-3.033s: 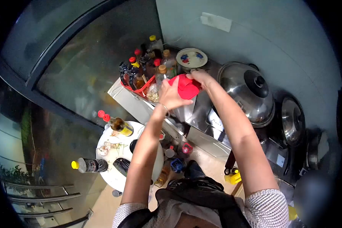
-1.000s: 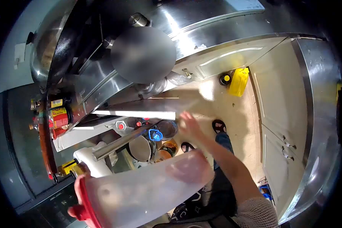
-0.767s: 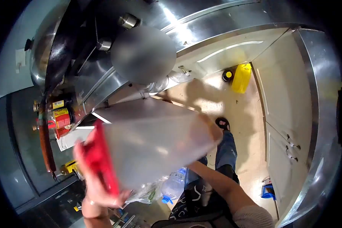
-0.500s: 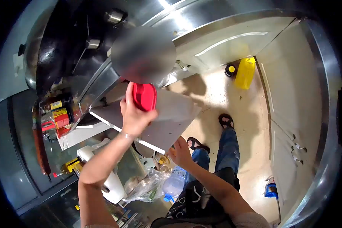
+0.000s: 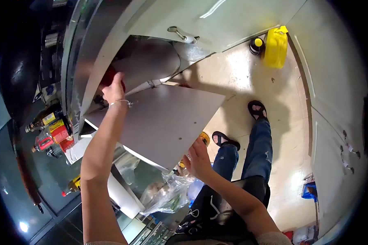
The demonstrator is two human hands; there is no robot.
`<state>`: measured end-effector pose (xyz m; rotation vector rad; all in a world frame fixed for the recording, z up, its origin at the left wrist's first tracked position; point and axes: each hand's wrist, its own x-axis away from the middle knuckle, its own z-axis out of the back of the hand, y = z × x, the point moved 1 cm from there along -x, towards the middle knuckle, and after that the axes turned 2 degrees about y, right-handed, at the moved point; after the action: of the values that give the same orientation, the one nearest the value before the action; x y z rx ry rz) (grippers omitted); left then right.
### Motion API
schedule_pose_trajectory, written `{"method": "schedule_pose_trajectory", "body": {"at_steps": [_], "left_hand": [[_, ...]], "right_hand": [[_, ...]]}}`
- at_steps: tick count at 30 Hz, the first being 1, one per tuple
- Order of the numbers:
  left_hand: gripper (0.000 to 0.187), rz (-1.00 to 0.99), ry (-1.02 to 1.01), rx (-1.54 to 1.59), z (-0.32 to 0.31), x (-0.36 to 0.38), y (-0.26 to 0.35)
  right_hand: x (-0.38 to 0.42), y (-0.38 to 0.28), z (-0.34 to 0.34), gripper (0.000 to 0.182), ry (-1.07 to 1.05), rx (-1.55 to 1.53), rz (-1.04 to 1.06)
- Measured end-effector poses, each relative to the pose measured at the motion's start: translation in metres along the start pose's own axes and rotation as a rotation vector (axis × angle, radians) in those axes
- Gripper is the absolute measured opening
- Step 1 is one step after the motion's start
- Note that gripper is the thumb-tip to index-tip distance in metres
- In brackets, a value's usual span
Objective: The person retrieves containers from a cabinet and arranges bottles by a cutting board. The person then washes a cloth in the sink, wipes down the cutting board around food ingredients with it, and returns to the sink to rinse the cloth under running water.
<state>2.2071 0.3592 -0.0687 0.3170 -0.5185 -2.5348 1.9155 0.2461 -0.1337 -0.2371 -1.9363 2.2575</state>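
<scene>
My left hand (image 5: 115, 90) reaches into the open cabinet (image 5: 129, 51), its fingers closed on a red plastic container (image 5: 107, 77). Most of that container is hidden by the hand and the cabinet's shadow. Beneath my left forearm the white cabinet door (image 5: 163, 118) stands swung out. My right hand (image 5: 199, 160) grips the door's free edge, fingers bent around it. A blurred grey rounded area lies at the cabinet opening beside the red container.
A yellow jug (image 5: 276, 49) and a dark bottle with a yellow cap (image 5: 256, 45) stand on the floor. Plastic bags (image 5: 167, 192) lie below the door. Bottles (image 5: 55, 132) line the counter at left, near a wooden-handled pan (image 5: 26, 179). My feet are right of the door.
My left hand has carried the red container from above the door leftward into the cabinet. My right hand stays at the door's edge. The view has shifted, showing more of the cabinet opening.
</scene>
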Motion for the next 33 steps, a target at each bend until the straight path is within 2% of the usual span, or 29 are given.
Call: {"method": "schedule_pose_trajectory", "body": {"at_steps": [1,2,4,5,6,7,8,9,10,11,12,14,15,16,17,19,21,23,25,31,33], "left_hand": [[0.088,-0.002,0.023,0.031,-0.005,-0.01,-0.003],[0.084,0.054,-0.049,0.057,-0.011,-0.023,-0.011],[0.078,0.01,-0.072,-0.062,-0.016,-0.017,-0.006],[0.078,0.005,-0.12,-0.165,-0.026,-0.024,-0.018],[0.08,-0.058,-0.11,-0.19,-0.025,-0.006,-0.002],[0.082,-0.116,-0.099,-0.218,-0.022,0.013,0.015],[0.082,-0.102,-0.097,-0.21,-0.022,0.011,0.018],[0.087,-0.086,-0.276,-0.296,-0.027,0.007,0.021],[0.092,-0.072,-0.457,-0.374,-0.032,0.006,0.023],[0.092,-0.062,-0.456,-0.351,-0.033,0.008,0.026],[0.095,-0.132,-0.51,-0.379,-0.035,0.013,0.029],[0.099,-0.195,-0.556,-0.393,-0.036,0.025,0.036],[0.098,-0.399,-0.544,-0.4,-0.033,0.034,0.041],[0.097,-0.6,-0.53,-0.41,-0.03,0.044,0.044],[0.097,-0.585,-0.528,-0.397,-0.026,0.055,0.046],[0.091,-0.679,-0.475,-0.434,-0.016,0.074,0.055],[0.093,-0.666,-0.53,-0.407,-0.011,0.075,0.056],[0.088,-0.645,-0.533,-0.389,-0.01,0.075,0.055],[0.087,-0.631,-0.508,-0.365,-0.006,0.075,0.057],[0.088,-0.866,-0.417,-0.368,-0.004,0.085,0.079],[0.088,-0.852,-0.462,-0.437,-0.006,0.087,0.103]], "right_hand": [[0.0,0.0,0.001,0.057,0.004,0.001,-0.005],[-0.003,-0.003,0.005,0.053,0.013,0.025,-0.005],[-0.011,-0.011,0.023,0.048,0.023,0.059,-0.007],[-0.015,-0.015,0.039,0.04,0.011,0.058,0.018],[-0.02,-0.015,0.052,0.032,-0.003,0.057,0.05],[-0.031,-0.008,0.063,0.023,0.244,0.045,0.116],[-0.062,-0.02,0.084,0.022,0.214,0.224,-0.01],[-0.097,-0.012,0.097,0.022,0.396,0.048,0.114],[-0.134,-0.013,0.109,0.026,0.432,0.256,0.135],[-0.175,-0.004,0.109,0.035,0.537,0.324,0.247],[-0.207,0.002,0.105,0.041,0.527,0.187,0.294],[-0.252,0.006,0.091,0.045,0.274,0.126,0.281],[-0.257,0.006,0.087,0.045,0.262,0.132,0.295],[-0.258,0.005,0.082,0.045,0.3,0.096,0.311],[-0.259,0.007,0.077,0.045,0.335,0.062,0.325],[-0.254,0.01,0.083,0.044,0.287,-0.011,0.288],[-0.229,-0.005,0.094,0.046,0.188,0.101,0.074],[-0.201,0.005,0.098,0.047,0.238,0.11,0.133],[-0.175,-0.004,0.109,0.046,0.219,0.195,0.008],[-0.122,0.001,0.13,0.049,0.197,0.267,0.023],[-0.117,0.003,0.135,0.049,0.187,0.235,-0.02]]}}
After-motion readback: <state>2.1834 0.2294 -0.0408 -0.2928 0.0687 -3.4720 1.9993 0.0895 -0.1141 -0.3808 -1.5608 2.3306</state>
